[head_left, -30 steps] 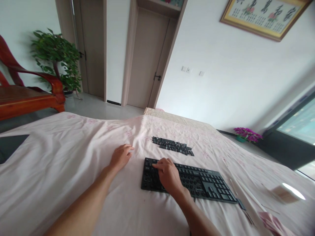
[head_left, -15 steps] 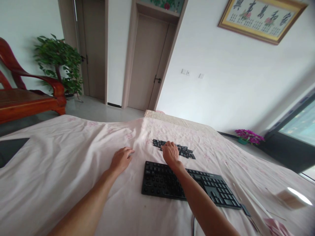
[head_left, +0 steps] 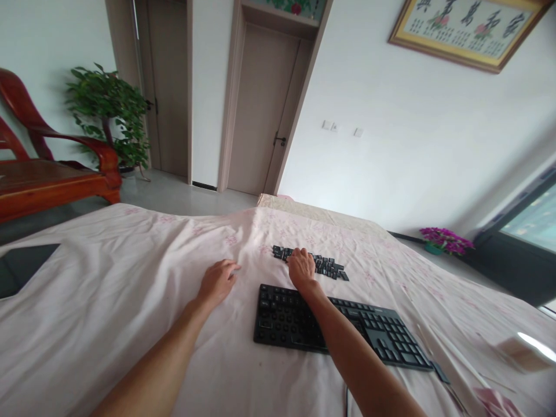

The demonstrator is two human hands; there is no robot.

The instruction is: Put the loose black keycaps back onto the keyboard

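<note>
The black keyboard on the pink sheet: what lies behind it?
Behind the black keyboard lies a row of loose black keycaps on the pink sheet. The right hand rests on them and covers the keycaps beneath it.

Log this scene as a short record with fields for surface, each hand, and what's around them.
surface: pink sheet spread over a table
left hand: flat on the sheet, holding nothing
right hand: on the loose keycaps, grasp unclear
keyboard: black, under the right forearm, many keys missing
background: wooden chair, potted plant, closed door
</note>
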